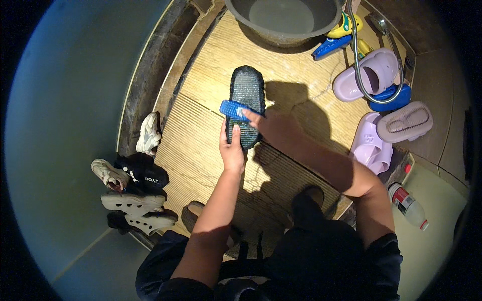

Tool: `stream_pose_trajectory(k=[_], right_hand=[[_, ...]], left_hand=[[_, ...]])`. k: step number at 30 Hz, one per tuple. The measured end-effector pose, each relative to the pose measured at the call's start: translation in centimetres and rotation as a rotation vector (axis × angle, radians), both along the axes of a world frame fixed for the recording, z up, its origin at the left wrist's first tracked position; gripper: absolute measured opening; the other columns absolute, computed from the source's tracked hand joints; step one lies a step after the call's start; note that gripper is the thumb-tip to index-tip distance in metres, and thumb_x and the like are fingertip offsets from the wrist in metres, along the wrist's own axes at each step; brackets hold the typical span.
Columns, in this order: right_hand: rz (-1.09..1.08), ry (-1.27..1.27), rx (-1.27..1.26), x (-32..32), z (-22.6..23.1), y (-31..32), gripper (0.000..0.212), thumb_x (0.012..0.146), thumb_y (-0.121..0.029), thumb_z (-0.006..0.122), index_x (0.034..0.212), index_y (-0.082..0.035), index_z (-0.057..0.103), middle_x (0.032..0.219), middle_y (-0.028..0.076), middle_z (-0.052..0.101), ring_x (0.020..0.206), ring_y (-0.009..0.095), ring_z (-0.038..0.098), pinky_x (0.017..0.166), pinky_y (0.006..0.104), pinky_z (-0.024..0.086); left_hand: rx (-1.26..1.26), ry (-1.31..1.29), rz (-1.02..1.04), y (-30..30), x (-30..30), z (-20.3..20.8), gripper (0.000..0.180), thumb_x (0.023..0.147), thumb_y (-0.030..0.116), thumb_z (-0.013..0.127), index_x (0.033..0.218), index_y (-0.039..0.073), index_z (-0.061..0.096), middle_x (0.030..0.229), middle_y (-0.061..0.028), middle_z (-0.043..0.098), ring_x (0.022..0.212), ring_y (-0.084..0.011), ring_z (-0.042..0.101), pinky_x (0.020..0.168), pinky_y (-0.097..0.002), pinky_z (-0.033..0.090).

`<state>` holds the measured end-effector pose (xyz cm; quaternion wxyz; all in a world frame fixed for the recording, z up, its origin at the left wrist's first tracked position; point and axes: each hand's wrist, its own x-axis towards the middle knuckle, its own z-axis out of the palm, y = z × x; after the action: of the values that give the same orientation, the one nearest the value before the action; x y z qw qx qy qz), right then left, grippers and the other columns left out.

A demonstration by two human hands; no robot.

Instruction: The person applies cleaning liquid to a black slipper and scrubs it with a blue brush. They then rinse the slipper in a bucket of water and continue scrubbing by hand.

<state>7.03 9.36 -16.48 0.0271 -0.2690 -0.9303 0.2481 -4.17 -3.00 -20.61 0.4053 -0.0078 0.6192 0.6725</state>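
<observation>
A black slipper (pixel 246 85) is held with its ribbed sole facing up, in the middle of the head view. My left hand (pixel 233 152) grips its near end, the thumb lying on the sole and the fingers along the left edge. Across the middle of the sole lies a blue scrubbing brush (pixel 229 109), which my right hand (pixel 268 125) holds from the right. A little white foam shows near my right fingertips. The brush's underside is hidden against the sole.
A dark basin (pixel 281 37) stands at the far side. Lilac slides (pixel 369 143), blue and yellow footwear (pixel 346 25) and a looped metal hose (pixel 355 55) lie right. A plastic bottle (pixel 409 205) is near right; several shoes (pixel 133 202) line the left edge.
</observation>
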Motion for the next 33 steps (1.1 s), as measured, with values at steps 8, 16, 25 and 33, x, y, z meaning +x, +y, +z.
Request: stream_pose_trajectory(k=[8, 16, 25, 33], right_hand=[[-0.26, 0.089, 0.02, -2.6, -0.5, 8.2, 0.033, 0.099, -0.029, 0.052, 0.128, -0.017, 0.058, 0.065, 0.01, 0.062, 0.056, 0.025, 0.063, 0.046, 0.0407, 0.047], [-0.191, -0.155, -0.105, 3.9, 2.4, -2.5, 0.043, 0.098, -0.034, 0.053, 0.139, -0.024, 0.05, 0.079, 0.016, 0.066, 0.07, 0.032, 0.067, 0.061, 0.0453, 0.053], [-0.564, 0.242, -0.441, 10.8, 2.2, -3.2, 0.04, 0.097, -0.031, 0.057, 0.136, -0.025, 0.054, 0.102, 0.015, 0.07, 0.088, 0.035, 0.069, 0.072, 0.0427, 0.055], [-0.678, 0.253, -0.486, 13.8, 3.9, -2.6, 0.04, 0.097, -0.03, 0.058, 0.137, -0.027, 0.054, 0.081, 0.017, 0.066, 0.074, 0.034, 0.067, 0.063, 0.0412, 0.051]], left_hand=[[-0.094, 0.094, -0.138, -1.0, 0.2, 0.5, 0.049, 0.1, 0.024, 0.056, 0.141, 0.003, 0.04, 0.129, -0.0108, 0.053, 0.114, -0.0178, 0.052, 0.1, -0.0315, 0.043], [-0.246, 0.222, -0.136, -0.8, 2.5, 2.6, 0.048, 0.099, 0.03, 0.056, 0.134, 0.0, 0.042, 0.13, -0.019, 0.048, 0.118, -0.025, 0.047, 0.103, -0.0381, 0.038], [-0.484, 0.731, -0.439, 9.3, 0.5, 4.9, 0.097, 0.069, 0.042, 0.086, 0.134, -0.012, 0.037, 0.125, -0.0324, 0.053, 0.119, -0.038, 0.053, 0.106, -0.0412, 0.04], [-0.273, -0.071, -0.232, 11.0, 1.7, 9.9, 0.049, 0.077, 0.009, 0.082, 0.115, -0.007, 0.056, 0.106, -0.0178, 0.067, 0.088, -0.0276, 0.069, 0.076, -0.0388, 0.058]])
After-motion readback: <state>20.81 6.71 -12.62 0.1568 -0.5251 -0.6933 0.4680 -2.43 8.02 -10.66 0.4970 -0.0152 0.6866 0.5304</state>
